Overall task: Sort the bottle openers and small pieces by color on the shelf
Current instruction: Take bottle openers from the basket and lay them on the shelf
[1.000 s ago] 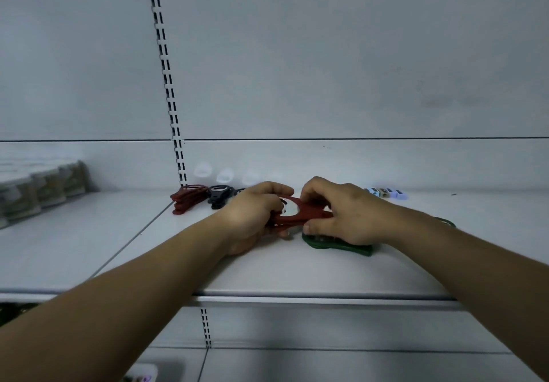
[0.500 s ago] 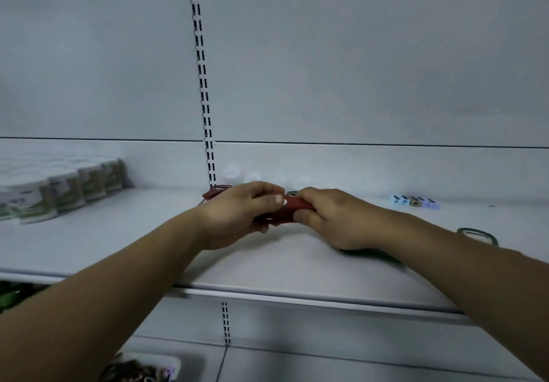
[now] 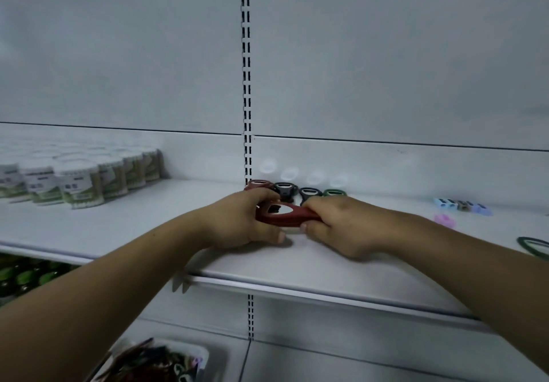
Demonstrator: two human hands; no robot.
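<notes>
Both hands hold a small stack of red bottle openers (image 3: 286, 214) just above the white shelf (image 3: 297, 265). My left hand (image 3: 243, 221) grips its left end, my right hand (image 3: 338, 224) its right end. Behind them, against the back wall, lies a row of openers: a red one (image 3: 258, 184), a black one (image 3: 285, 188), another black one (image 3: 310, 193) and a green one (image 3: 335, 193). Small light-coloured pieces (image 3: 462, 205) sit at the back right, a pink piece (image 3: 444, 220) in front of them. A green opener (image 3: 534, 245) lies at the right edge.
White-lidded jars with green labels (image 3: 80, 182) fill the shelf's left part. A slotted upright (image 3: 246, 84) runs down the back wall. Below the shelf, a white tray (image 3: 154, 362) holds mixed items, and green-capped goods (image 3: 26, 277) show at the lower left.
The view has swung left and down, so the jars and the tray below came into sight. Both hands lifted the red openers slightly and kept hold; the back row of openers is now uncovered.
</notes>
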